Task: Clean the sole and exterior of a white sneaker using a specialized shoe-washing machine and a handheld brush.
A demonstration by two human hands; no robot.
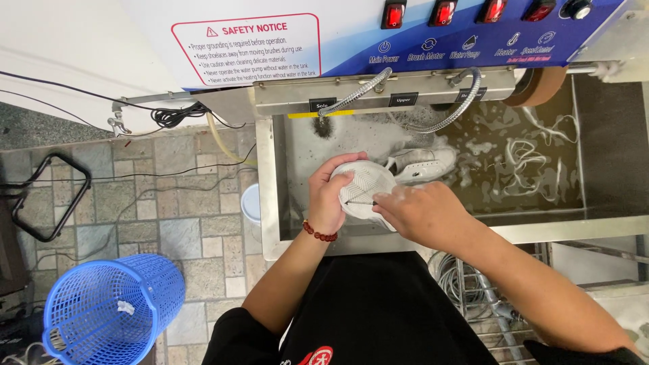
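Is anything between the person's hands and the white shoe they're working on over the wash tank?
Nothing visible. The left hand grips the white shoe by its sole, and the right hand rests directly on it above the metal tank.

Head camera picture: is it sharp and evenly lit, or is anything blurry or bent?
Head view: bright, even light, soft shadows; the white shoe and both hands are sharp; foamy water shows slight glare; wide-angle distortion bends the metal basin edges; the blue basket stays clear.

Bare forearms here, black short sleeves, a black apron (378, 311) with a red-and-white emblem, red beaded bracelet (318, 234) on the left wrist.
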